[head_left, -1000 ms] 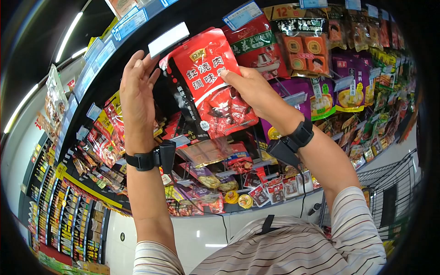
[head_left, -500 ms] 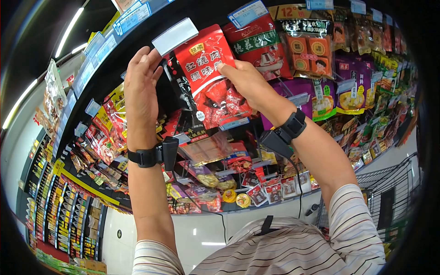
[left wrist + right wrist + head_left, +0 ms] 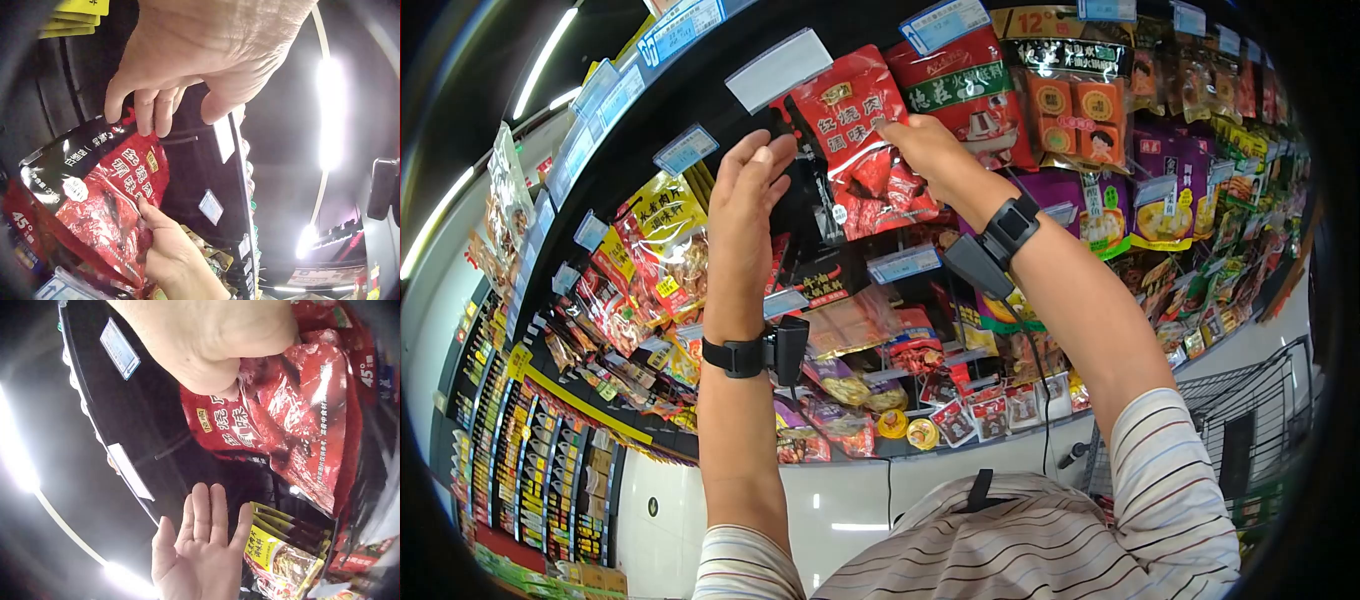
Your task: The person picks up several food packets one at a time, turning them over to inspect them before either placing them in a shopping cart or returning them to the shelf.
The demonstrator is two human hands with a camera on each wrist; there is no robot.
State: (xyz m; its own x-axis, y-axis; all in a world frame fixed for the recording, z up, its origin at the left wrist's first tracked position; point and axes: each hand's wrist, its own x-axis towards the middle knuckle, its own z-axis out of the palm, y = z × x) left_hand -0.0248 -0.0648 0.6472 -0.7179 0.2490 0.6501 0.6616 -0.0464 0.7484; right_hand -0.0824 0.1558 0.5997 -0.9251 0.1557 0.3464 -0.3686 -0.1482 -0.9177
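My right hand (image 3: 945,160) grips the right edge of a red and black seasoning packet (image 3: 858,185), its thumb on the printed front. The packet faces me in front of the shelf, below a blank white label holder (image 3: 778,70). To the packet's left is my left hand (image 3: 742,225), raised with fingers loosely extended and holding nothing. In the left wrist view, the fingertips (image 3: 164,127) of this hand are right at the packet's black upper edge. The right wrist view shows the packet's front creased near the right thumb; the other right fingers are hidden behind it.
A red packet with a green band (image 3: 960,95) hangs right of the held one, beside a hotpot seasoning bag (image 3: 1068,100). Yellow packets (image 3: 665,230) hang at the left. A price tag (image 3: 903,264) juts out below. A shopping cart (image 3: 1245,430) stands at the lower right.
The packet and my right hand have moved farther toward the shelf, baring the price tag below. My left hand has shifted a little right and lower in view, fingers still loose.
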